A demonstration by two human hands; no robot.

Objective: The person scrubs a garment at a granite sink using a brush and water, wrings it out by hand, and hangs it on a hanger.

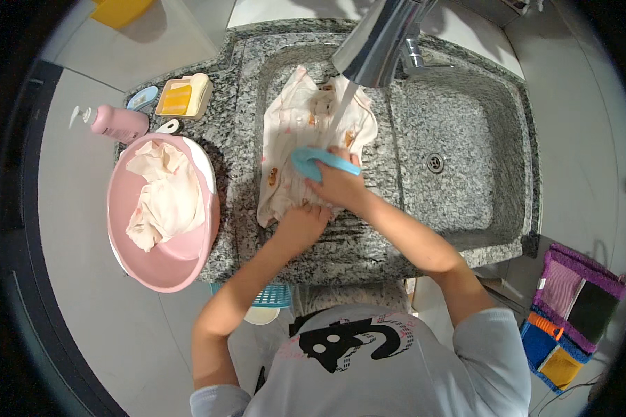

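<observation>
A wet white cloth garment (292, 135) with small orange-brown printed figures lies spread on the ribbed washboard side of a granite laundry sink. My right hand (341, 180) grips a light-blue scrub brush (313, 159) by its handle, with the brush on the middle of the cloth. At the lower edge of the garment, my left hand (307, 224) presses down, its fingers on the fabric; whether they pinch it is unclear. Water runs from the chrome faucet (368, 57) onto the cloth above the brush.
Left on the counter stands a pink basin (117, 208) holding a white cloth (172, 203). Behind it are a pink pump bottle (119, 122), a soap tray (203, 104) with yellow soap, and a small blue item (143, 97). The deep basin (448, 130) with a drain is at right.
</observation>
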